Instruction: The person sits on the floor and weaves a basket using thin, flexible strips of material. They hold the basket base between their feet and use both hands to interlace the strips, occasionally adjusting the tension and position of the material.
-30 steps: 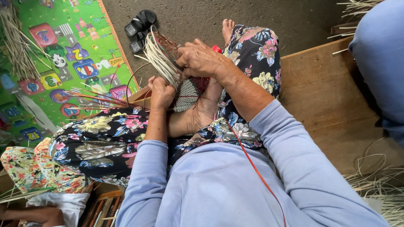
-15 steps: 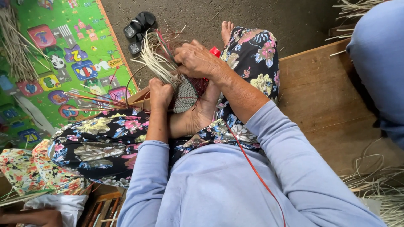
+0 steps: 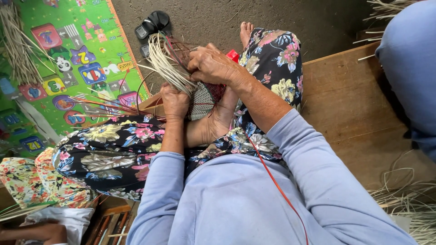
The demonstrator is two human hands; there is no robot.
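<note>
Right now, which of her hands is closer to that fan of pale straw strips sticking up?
Left. The left hand grips the pale strips at their base, against the small woven piece. The right hand rests just beside them, over the top of the woven piece.

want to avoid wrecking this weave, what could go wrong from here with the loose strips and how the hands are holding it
The pale strips fan out loose above the left hand; if that grip eases, they could slip out of order. The right hand bends strands sharply over the small woven piece, so a dry strip might crack. The reddish strands trail over the lap onto the play mat and could snag.
</note>
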